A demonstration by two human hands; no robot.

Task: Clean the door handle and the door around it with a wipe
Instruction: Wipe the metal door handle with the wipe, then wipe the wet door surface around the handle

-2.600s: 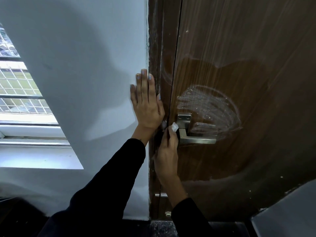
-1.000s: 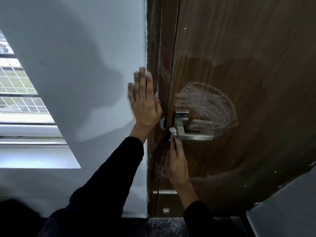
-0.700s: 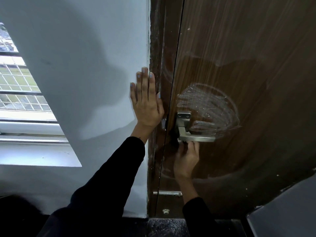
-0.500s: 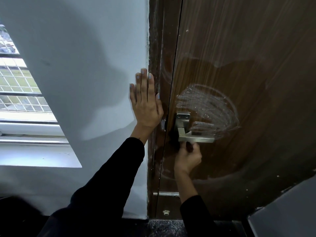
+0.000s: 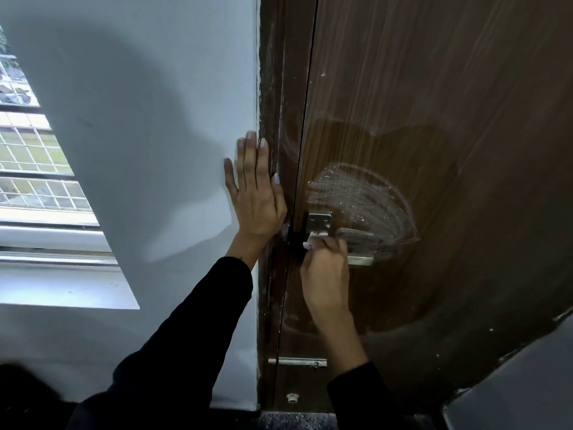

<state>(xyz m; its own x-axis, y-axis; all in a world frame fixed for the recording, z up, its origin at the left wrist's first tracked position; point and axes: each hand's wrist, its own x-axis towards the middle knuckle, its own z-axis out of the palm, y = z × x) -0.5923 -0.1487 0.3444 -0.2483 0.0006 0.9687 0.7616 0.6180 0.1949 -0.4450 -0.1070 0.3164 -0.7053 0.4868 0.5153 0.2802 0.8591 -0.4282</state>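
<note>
A person's left hand lies flat and open on the white wall beside a brown door, holding nothing. The right hand is closed around a small white wipe, rubbing the metal door handle near its base plate. Next, probably wiping along the lever's free end.

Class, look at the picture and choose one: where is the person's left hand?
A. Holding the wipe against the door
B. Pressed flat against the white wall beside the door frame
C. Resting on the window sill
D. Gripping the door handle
B: the left hand lies open and flat on the white wall, while the right hand holds the wipe at the door handle.
</note>
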